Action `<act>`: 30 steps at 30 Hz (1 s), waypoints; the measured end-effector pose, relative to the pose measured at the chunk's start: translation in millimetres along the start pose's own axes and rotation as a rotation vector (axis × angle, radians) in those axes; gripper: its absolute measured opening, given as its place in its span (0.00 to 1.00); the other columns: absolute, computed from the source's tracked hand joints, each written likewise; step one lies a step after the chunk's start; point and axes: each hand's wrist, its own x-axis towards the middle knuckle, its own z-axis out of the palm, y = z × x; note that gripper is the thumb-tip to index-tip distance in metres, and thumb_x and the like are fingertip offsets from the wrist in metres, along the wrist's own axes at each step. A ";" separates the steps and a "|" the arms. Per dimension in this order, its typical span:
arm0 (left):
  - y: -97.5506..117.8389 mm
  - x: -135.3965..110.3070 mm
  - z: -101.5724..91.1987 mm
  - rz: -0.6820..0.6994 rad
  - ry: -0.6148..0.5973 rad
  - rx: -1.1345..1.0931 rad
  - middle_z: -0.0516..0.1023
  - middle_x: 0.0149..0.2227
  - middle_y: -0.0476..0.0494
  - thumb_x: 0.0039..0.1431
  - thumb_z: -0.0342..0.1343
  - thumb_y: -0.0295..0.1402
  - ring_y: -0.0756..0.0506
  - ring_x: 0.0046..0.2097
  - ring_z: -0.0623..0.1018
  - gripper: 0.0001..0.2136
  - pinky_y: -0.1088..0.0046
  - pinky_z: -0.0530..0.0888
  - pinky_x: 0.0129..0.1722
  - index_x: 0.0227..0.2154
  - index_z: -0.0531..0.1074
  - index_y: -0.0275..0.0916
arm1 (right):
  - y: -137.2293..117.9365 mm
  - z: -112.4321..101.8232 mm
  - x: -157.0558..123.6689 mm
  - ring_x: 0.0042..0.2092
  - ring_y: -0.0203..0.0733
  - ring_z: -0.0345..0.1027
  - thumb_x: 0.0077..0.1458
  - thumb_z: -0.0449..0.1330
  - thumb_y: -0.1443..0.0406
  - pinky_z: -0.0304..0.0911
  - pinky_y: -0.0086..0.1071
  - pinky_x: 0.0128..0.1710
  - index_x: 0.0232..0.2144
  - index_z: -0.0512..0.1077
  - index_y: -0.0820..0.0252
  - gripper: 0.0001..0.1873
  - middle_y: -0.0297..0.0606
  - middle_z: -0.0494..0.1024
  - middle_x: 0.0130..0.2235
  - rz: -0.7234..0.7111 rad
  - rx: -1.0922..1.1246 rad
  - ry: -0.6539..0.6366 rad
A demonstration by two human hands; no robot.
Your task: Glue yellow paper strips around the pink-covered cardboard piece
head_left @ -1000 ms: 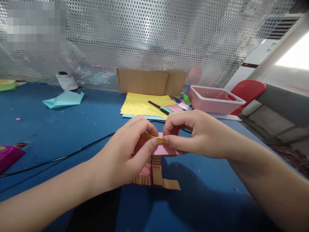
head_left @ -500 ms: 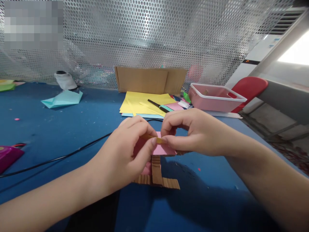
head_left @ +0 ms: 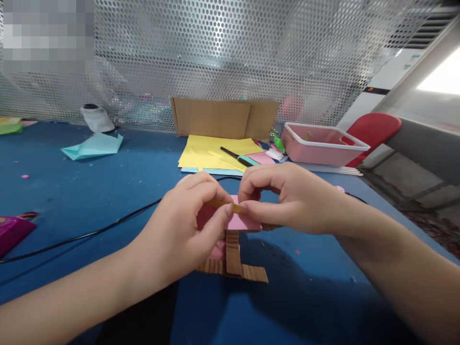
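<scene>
You pinch a thin yellow strip [head_left: 236, 208] between the thumb and fingers of your left hand [head_left: 190, 225], and your right hand [head_left: 287, 201] grips it too, thumb and fingers drawn narrow at its right part. The strip sits on your side of the yellow sheets [head_left: 197, 148], well apart from them, above a pink card [head_left: 244, 221]. It looks narrow and deep yellow, with a short bare length between your thumbs; the rest is mostly hidden by your hands, and you cannot tell whether it touches the card. The card is flat, pale pink, with a straight near edge. Below it, farther from the yellow sheets, a ridged brown cardboard upright [head_left: 233, 256] meets a ridged cardboard crosspiece [head_left: 254, 273] at its foot. A black tool [head_left: 230, 153] with teal on its handle lies on the yellow sheets, and a pink basket [head_left: 323, 154] stands to their right.

Compared with one second ago, your right thumb is closer to your left, so less of the strip shows between them. A pink bit [head_left: 339, 189] now shows beyond your right wrist, to the right of the yellow sheets and nearer you. The cardboard pieces keep their arrangement.
</scene>
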 end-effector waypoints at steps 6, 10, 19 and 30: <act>-2.5 -3.2 1.1 0.040 -0.001 -0.020 0.72 0.35 0.47 0.62 0.50 0.29 0.48 0.39 0.71 0.06 0.70 0.68 0.39 0.33 0.72 0.38 | -1.6 -1.1 -1.2 0.26 0.27 0.66 0.52 0.58 0.69 0.59 0.22 0.25 0.24 0.70 0.60 0.06 0.27 0.74 0.24 0.026 -0.026 0.008; -3.4 -3.3 2.0 0.045 -0.003 -0.018 0.72 0.34 0.48 0.62 0.48 0.28 0.48 0.38 0.71 0.07 0.70 0.68 0.39 0.32 0.71 0.38 | -1.7 -1.5 -1.4 0.27 0.28 0.66 0.51 0.57 0.70 0.60 0.23 0.25 0.24 0.70 0.59 0.05 0.27 0.75 0.25 0.028 -0.032 0.015; -2.8 -4.2 3.1 -0.042 0.004 -0.048 0.74 0.34 0.48 0.61 0.54 0.39 0.47 0.38 0.72 0.08 0.69 0.68 0.38 0.34 0.69 0.40 | -4.2 -4.2 -4.3 0.27 0.29 0.68 0.53 0.58 0.68 0.62 0.24 0.25 0.26 0.71 0.59 0.04 0.28 0.75 0.25 0.055 -0.024 0.004; -3.6 -6.0 2.6 0.001 0.030 -0.034 0.73 0.34 0.48 0.63 0.52 0.41 0.47 0.37 0.71 0.09 0.70 0.68 0.36 0.36 0.69 0.41 | -8.7 -11.6 -9.7 0.33 0.31 0.67 0.55 0.62 0.62 0.62 0.27 0.34 0.30 0.74 0.58 0.05 0.29 0.75 0.29 -0.157 -0.062 0.047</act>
